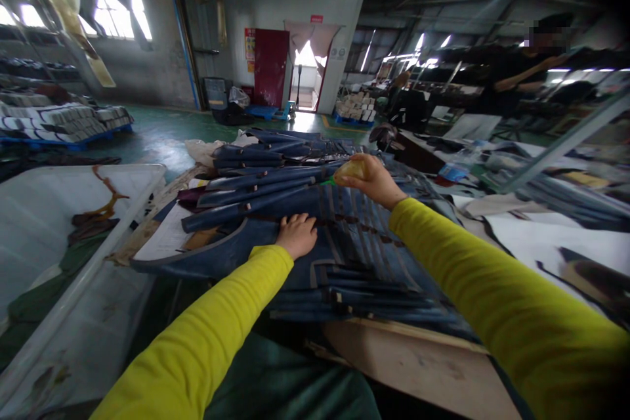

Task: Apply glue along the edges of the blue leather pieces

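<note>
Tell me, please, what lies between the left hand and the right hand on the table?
In the head view, only dark blue cut leather pieces lie between left hand and right hand.

We see the stack of cut pieces (354,256) on the table (423,354), with rolled strips (256,190) behind it; a bin (73,289) stands left, and what may be loose sheets (541,236) (blurred) lie right.

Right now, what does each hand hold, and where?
The right hand grips a small yellowish object by its end. The left hand holds nothing; it presses the blue strips.
</note>
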Demonstrator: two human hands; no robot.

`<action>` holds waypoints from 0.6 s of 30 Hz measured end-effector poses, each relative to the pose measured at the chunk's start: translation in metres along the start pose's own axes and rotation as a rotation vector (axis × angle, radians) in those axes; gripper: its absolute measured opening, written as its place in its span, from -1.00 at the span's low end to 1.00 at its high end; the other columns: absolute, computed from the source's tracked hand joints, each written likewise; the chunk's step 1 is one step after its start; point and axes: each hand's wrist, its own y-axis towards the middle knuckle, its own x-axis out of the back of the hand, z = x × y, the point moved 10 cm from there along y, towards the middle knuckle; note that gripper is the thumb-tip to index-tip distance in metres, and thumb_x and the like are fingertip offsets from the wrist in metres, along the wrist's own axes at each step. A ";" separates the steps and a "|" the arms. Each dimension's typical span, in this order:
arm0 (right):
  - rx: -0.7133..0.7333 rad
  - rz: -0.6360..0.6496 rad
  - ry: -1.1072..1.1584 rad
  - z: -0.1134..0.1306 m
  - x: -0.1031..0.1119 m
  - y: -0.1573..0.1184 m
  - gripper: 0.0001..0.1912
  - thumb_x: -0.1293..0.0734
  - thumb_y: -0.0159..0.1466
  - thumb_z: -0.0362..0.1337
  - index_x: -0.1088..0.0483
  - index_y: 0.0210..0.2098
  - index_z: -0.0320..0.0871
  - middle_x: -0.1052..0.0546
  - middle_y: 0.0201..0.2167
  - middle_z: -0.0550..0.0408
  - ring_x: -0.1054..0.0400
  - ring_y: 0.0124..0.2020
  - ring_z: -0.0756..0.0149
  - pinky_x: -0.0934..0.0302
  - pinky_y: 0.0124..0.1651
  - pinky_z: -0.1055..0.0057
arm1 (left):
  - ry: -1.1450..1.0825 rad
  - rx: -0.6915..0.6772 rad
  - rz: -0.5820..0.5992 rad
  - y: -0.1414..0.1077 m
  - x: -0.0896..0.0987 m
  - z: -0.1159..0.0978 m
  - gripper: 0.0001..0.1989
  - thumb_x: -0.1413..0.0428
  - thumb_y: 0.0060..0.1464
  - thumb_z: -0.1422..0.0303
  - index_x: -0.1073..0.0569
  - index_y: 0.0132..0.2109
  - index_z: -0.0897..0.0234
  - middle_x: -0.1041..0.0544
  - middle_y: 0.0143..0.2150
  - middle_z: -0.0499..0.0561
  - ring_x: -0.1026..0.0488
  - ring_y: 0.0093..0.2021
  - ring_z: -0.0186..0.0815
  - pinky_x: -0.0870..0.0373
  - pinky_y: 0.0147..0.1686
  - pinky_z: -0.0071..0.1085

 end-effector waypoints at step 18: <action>0.080 -0.053 -0.038 -0.003 0.000 -0.013 -0.39 -0.38 0.07 0.00 -0.26 0.01 -0.19 -0.31 -0.08 -0.06 -0.22 -0.02 0.18 -0.10 0.09 0.27 | -0.007 -0.007 -0.014 0.001 0.000 0.001 -0.55 0.21 0.19 0.23 -0.27 0.18 0.15 -0.21 0.23 -0.06 -0.14 0.20 -0.21 0.00 0.17 0.01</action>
